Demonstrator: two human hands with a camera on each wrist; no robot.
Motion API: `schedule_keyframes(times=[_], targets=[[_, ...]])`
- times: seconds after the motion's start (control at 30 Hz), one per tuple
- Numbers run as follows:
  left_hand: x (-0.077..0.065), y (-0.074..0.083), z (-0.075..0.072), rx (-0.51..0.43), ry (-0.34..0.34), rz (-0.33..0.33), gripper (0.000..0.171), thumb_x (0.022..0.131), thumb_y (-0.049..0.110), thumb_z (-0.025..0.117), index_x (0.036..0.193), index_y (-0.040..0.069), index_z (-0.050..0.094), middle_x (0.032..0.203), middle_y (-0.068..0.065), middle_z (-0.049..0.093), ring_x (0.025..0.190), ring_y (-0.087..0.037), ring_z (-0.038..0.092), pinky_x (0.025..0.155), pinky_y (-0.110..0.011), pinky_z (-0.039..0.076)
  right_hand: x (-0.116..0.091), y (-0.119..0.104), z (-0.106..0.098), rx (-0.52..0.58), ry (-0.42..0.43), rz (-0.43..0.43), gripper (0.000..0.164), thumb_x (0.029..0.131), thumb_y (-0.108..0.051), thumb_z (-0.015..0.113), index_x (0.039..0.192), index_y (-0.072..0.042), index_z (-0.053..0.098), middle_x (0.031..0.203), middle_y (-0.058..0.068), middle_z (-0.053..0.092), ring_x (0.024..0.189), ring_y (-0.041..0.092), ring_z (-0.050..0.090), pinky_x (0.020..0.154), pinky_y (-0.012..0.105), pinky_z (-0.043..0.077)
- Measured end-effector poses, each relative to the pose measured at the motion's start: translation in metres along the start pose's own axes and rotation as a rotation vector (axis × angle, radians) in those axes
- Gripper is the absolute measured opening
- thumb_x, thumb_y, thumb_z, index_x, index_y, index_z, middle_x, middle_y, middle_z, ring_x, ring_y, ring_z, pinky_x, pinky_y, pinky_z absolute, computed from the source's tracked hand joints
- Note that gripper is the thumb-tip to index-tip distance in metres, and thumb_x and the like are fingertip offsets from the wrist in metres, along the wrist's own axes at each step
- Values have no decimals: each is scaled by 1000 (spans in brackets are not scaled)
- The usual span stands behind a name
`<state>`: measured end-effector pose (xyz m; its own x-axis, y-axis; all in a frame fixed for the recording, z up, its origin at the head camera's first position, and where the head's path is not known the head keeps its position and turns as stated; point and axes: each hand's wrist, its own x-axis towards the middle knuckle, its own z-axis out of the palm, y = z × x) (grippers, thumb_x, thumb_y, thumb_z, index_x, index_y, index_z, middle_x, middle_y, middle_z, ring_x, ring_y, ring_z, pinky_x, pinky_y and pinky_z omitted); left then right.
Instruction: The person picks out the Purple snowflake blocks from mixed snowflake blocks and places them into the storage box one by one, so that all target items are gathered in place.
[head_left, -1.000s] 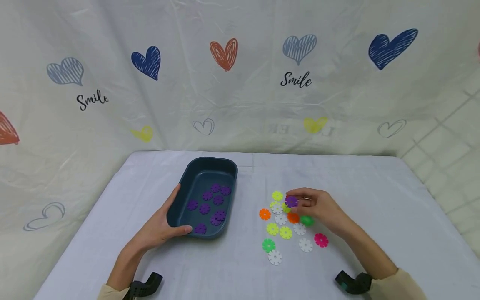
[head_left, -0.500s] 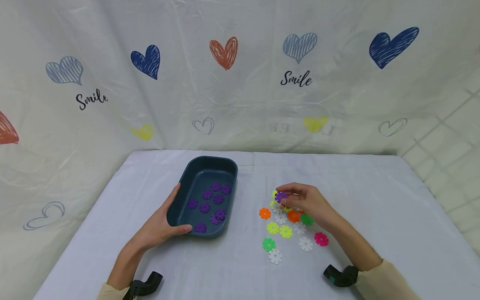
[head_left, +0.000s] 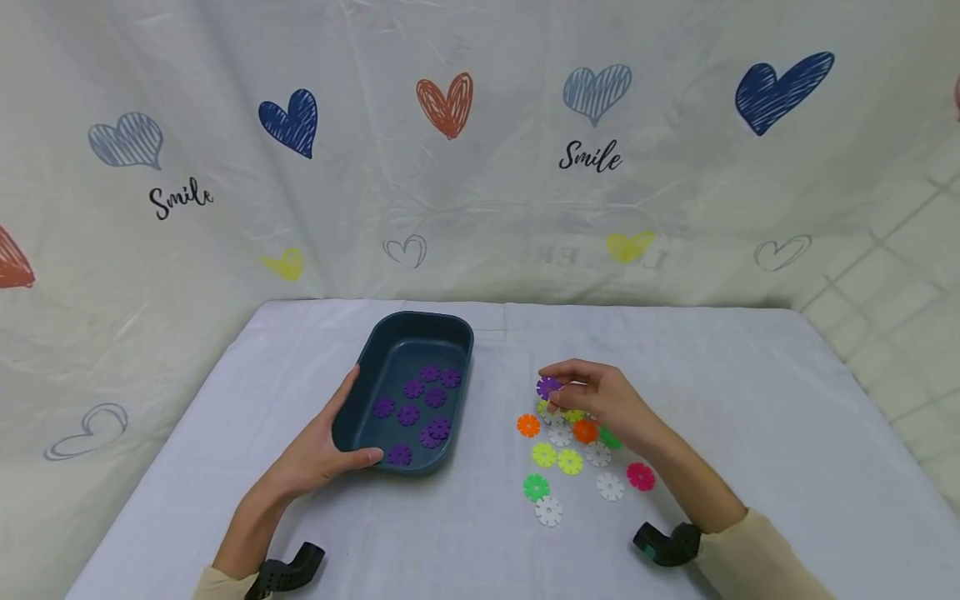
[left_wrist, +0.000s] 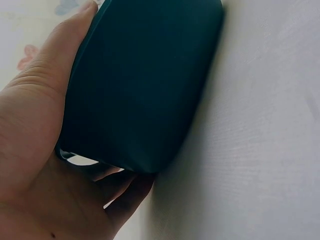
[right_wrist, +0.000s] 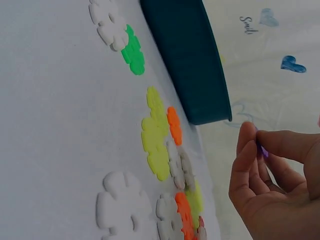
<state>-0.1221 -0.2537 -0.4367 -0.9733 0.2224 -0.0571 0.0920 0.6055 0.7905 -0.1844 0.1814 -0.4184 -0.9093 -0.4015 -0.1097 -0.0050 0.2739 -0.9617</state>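
A dark teal tray [head_left: 352,442] stands left of centre on the table, with several purple notched discs [head_left: 408,415] lying inside it. My left hand [head_left: 315,454] grips its near left corner, thumb over the rim; the left wrist view shows the tray's side wall [left_wrist: 140,85] between thumb and fingers. Above the loose discs, my right hand [head_left: 611,404] pinches one purple notched disc [head_left: 547,387] between thumb and fingertips. In the right wrist view that purple disc [right_wrist: 263,149] is mostly hidden by the fingers.
Right of the tray lie several notched discs: yellow [head_left: 570,462], white [head_left: 610,487], orange [head_left: 528,426], green [head_left: 536,487] and a pink one [head_left: 641,477]. Some overlap. A white cloth printed with hearts hangs behind the table [head_left: 720,367].
My right hand has moved left and slightly away from me, carrying the purple disc over the pile's far left side. The left hand and the tray have stayed in place.
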Motion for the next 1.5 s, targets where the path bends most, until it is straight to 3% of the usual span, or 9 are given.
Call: schedule_keyframes(times=[0.27,0.53,0.8,1.03,1.17,1.5], targets=[[1,0,0,-6,-2,3,123,82,33,88,167,41,-1,178,-9,4,162,-47,11,119,-77,20,8,-1,6,24,2,-10,38,102,-15,65,138,-4,64,119,21,71,99,22,75,93,35,61],[0,1,0,-16,0,-1,123,82,34,88,167,41,0,178,-9,4,162,-46,11,120,-77,19,16,-3,11,24,5,-21,39,102,-14,64,138,0,63,116,22,72,99,20,75,93,26,60],[0,2,0,-16,4,-3,122,82,33,88,167,42,0,178,-9,5,162,-46,10,120,-78,18,22,-10,18,41,-5,-37,37,102,-11,64,136,2,63,119,19,72,98,27,75,91,29,62],[-1,2,-1,-12,2,-4,123,82,33,88,167,40,0,178,-9,5,162,-47,11,119,-78,20,27,-17,28,72,-17,-60,37,101,-10,65,136,3,63,114,17,74,91,17,76,94,39,62],[0,1,-1,-9,4,7,123,81,33,88,168,39,0,178,-10,5,162,-47,12,119,-77,20,29,-24,32,71,-24,-68,38,102,-13,65,136,2,63,116,19,73,94,19,75,97,43,61],[-3,3,-1,-7,4,-11,124,81,34,88,167,40,0,178,-11,5,161,-48,12,119,-77,21,36,-37,45,78,-40,-86,32,104,-14,63,134,-5,66,116,17,72,95,20,75,95,38,61]])
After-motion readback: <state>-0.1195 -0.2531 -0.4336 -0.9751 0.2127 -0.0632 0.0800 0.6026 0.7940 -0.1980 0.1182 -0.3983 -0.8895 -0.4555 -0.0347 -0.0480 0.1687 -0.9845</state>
